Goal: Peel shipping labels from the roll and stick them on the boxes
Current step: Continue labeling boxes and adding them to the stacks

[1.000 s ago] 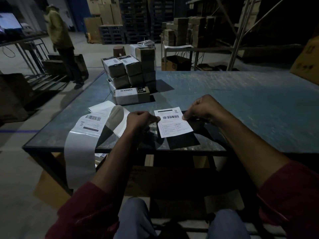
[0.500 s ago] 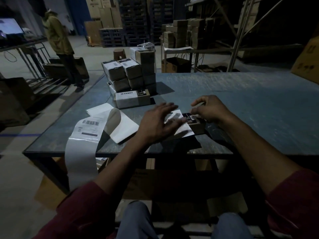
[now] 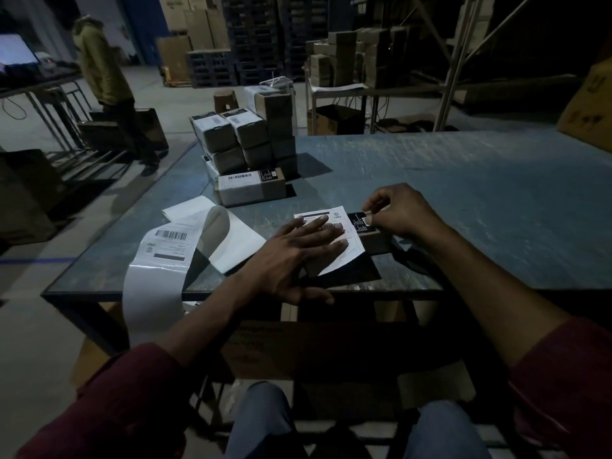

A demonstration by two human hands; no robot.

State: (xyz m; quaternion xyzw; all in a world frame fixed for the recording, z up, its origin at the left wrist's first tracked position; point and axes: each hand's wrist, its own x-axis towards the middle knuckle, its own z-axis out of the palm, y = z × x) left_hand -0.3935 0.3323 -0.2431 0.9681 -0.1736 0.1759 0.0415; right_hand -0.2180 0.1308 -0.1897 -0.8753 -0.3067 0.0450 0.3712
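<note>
**White label pressed flat on the box near the front edge of the table**

White paper of the shipping label (image 3: 337, 241) now lies on top of the small box (image 3: 374, 238) at the centre of the frame. One second ago both hands held this label in the air by its two upper corners; half a second ago it was already down on the box. Since then the change is small: the left hand (image 3: 298, 253) has slid a little toward the lower left, so more of the printed top of the label is visible. Its fingers are straight and spread, pressing the label down. The right hand (image 3: 397, 210) has stayed at the right end of the box, its fingers curled, the fingertips pinching at the black printed end of the box; whether they also hold the label's edge I cannot tell.

The label hangs over the near side of the box, and its lower corner is not stuck down. The box stands near the front edge of the grey table (image 3: 496, 193).

To the left, the label roll strip (image 3: 159, 266) runs over the front edge of the table and hangs down, with one loop standing up. Beyond it, in the upper left part of the table, is the stack of labelled boxes (image 3: 241, 144), well apart from the hands. The right half of the table is bare surface.

A person in a yellow-green jacket (image 3: 99, 71) stands at the upper left of the frame.
</note>
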